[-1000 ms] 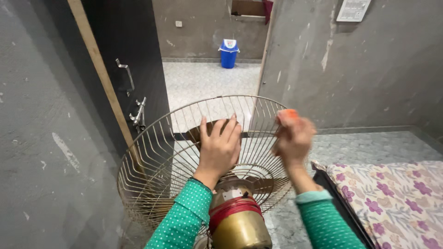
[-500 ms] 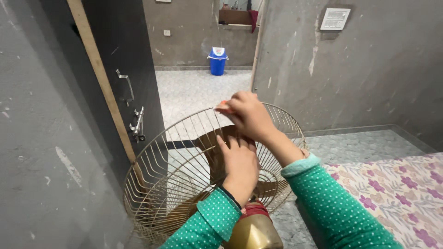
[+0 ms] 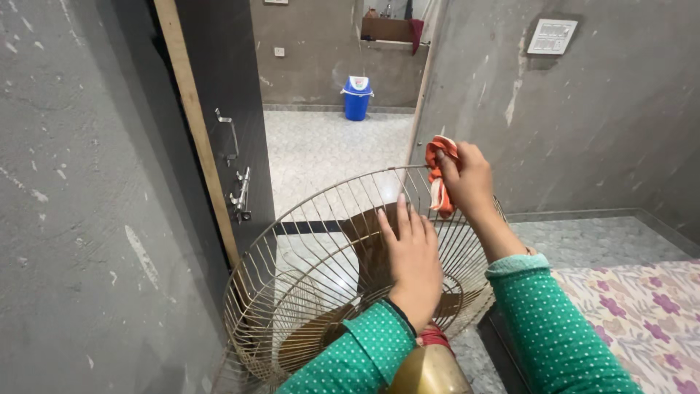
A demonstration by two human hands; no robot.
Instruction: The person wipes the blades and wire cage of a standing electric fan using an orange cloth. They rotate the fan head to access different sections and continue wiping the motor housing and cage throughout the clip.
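A brass-coloured wire fan cage (image 3: 306, 255) stands in front of me, seen from behind, with brown blades inside and a gold motor housing (image 3: 430, 372) at the bottom. My left hand (image 3: 414, 263) lies flat on the back wires near the middle, fingers spread. My right hand (image 3: 467, 179) grips an orange and white cloth (image 3: 440, 175) and presses it against the upper right rim of the cage. Both arms wear green sleeves with white dots.
A dark open door (image 3: 219, 117) with a metal handle and latch stands to the left. A blue bin (image 3: 357, 97) sits across the far room. A bed with a floral sheet (image 3: 634, 314) is at the lower right. A switch plate (image 3: 552, 36) hangs on the grey wall.
My right hand with the cloth swept from the cage's right side to the top middle, then back to the upper right rim. The left hand stayed on the wires.
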